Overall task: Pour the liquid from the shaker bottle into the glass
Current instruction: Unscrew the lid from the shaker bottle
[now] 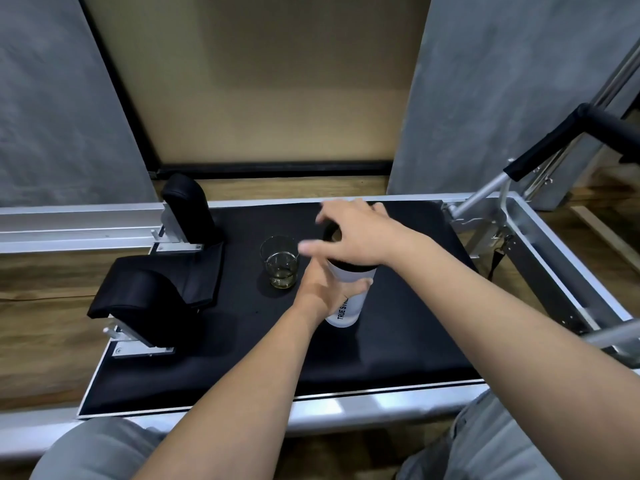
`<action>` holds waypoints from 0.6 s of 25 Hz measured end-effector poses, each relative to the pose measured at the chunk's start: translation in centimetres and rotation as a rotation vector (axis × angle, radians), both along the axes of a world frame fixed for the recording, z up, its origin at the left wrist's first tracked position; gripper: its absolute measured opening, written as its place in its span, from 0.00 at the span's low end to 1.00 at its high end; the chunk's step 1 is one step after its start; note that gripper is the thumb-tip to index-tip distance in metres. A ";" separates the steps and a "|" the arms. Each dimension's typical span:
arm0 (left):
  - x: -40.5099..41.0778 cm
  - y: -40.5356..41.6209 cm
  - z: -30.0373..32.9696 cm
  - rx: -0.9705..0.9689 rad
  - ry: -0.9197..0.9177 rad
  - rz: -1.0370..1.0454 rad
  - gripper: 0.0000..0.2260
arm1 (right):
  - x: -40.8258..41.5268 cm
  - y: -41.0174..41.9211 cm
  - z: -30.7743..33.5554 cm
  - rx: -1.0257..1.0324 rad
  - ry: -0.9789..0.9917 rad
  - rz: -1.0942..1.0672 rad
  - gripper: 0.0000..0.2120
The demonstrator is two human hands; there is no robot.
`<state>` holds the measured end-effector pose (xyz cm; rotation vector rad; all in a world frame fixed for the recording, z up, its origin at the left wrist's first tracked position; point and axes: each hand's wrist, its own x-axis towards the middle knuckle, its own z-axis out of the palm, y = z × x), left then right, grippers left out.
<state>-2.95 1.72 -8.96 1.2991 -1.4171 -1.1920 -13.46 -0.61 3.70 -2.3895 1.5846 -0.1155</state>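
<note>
A white shaker bottle with a black lid and black lettering stands upright on the black padded carriage. My left hand is wrapped around the bottle's body. My right hand rests over the black lid from above, fingers spread and blurred. Whether it grips the lid I cannot tell. A short clear glass with a little yellowish liquid at the bottom stands just left of the bottle, apart from both hands.
Two black shoulder rests rise at the carriage's left end. A metal frame rail runs along the back, and a padded foot bar slants up at the right. My knees in grey trousers are below.
</note>
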 end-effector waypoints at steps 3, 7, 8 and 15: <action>0.2 0.2 -0.3 0.007 -0.029 0.027 0.34 | 0.3 -0.5 0.0 -0.012 0.146 -0.413 0.45; 0.3 0.3 -0.6 -0.012 -0.053 0.033 0.37 | -0.7 -0.8 0.9 0.195 0.017 -0.070 0.24; 0.3 0.3 -0.6 -0.015 -0.052 0.025 0.40 | -0.9 -0.6 1.3 0.234 -0.095 0.026 0.21; 0.7 -0.1 -0.9 0.037 -0.101 0.032 0.36 | -0.3 -0.6 -0.1 -0.051 0.190 -0.235 0.37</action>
